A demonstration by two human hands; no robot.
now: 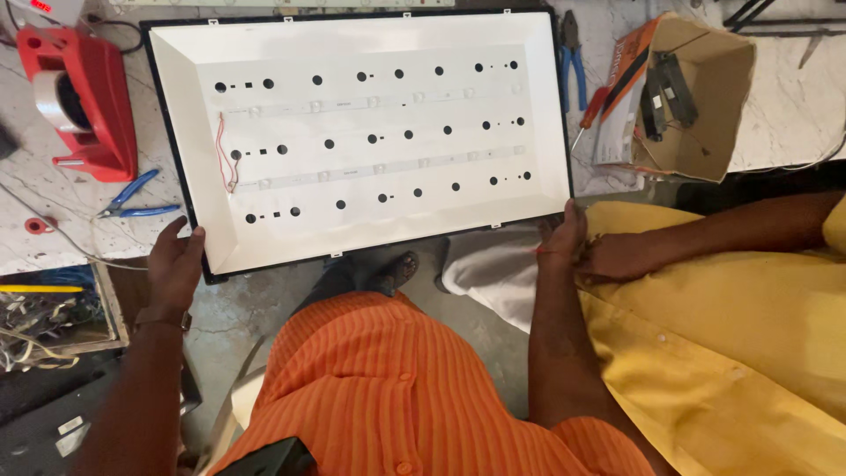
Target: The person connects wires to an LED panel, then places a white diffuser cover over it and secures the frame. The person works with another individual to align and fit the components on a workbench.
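— Where's the panel (361,132)?
— Flat on the marble bench (53,198), overhanging the concrete floor (256,304). Left hand (174,264) and right hand (560,236) both grip its near corners.
— Around it?
— Red tape dispenser (79,97), blue pliers (132,198), cardboard box (683,92).

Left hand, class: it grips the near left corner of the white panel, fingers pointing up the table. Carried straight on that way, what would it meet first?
Most likely the blue-handled pliers lying just beyond the left hand, beside the white panel. Farther on stands the red tape dispenser. Depth is uncertain.
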